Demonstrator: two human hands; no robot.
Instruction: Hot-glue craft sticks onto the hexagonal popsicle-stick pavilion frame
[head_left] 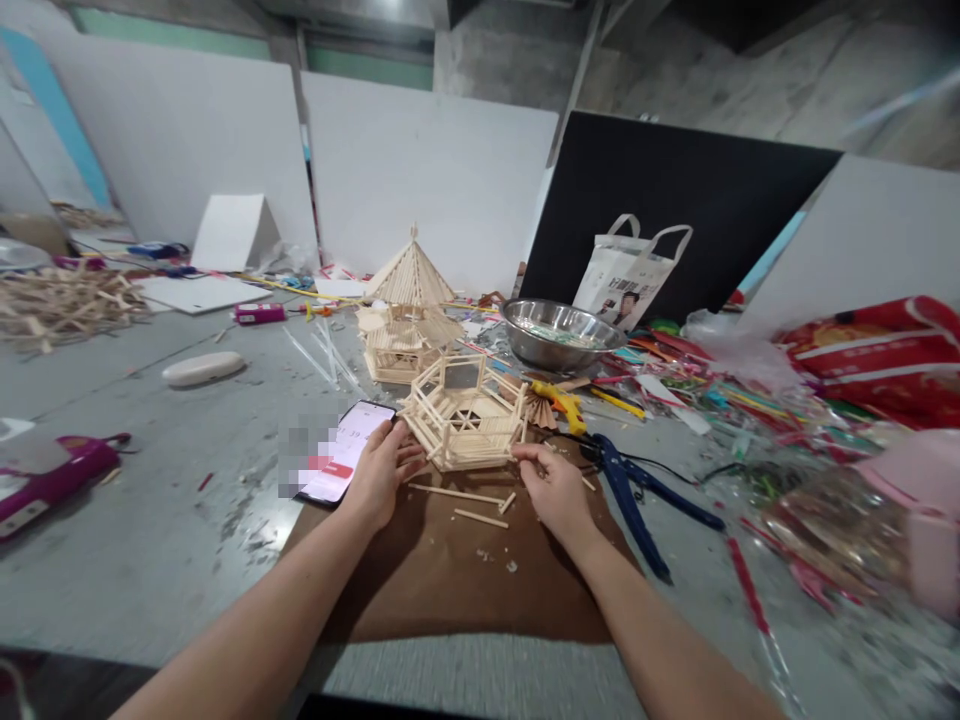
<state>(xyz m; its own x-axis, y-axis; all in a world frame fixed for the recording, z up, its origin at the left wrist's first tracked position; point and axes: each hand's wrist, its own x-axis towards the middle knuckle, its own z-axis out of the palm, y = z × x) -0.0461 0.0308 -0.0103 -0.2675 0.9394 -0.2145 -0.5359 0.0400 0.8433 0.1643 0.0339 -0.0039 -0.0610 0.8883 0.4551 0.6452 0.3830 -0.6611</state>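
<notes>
A six-sided frame of thin wooden sticks [469, 445] rests on a brown sheet [480, 590] between my hands. At its left side is my left hand [380, 478], fingers spread and close to the frame's edge, partly over a smartphone [356, 440]. My right hand [553, 490] has thumb and fingers pinched at the frame's right front corner; whatever sits between the fingertips is hidden. Several loose sticks [480, 517] lie in front of the frame. Behind stands a wooden-stick pavilion [409, 300] with a pointed roof.
To the right lie blue-handled cutters [630, 500] and a yellow glue gun [559, 402]. A metal bowl [559, 345] stands behind them, beside a white bag [630, 270]. At left are a purple glue gun [60, 480], a white case [204, 369] and a stick pile [60, 305].
</notes>
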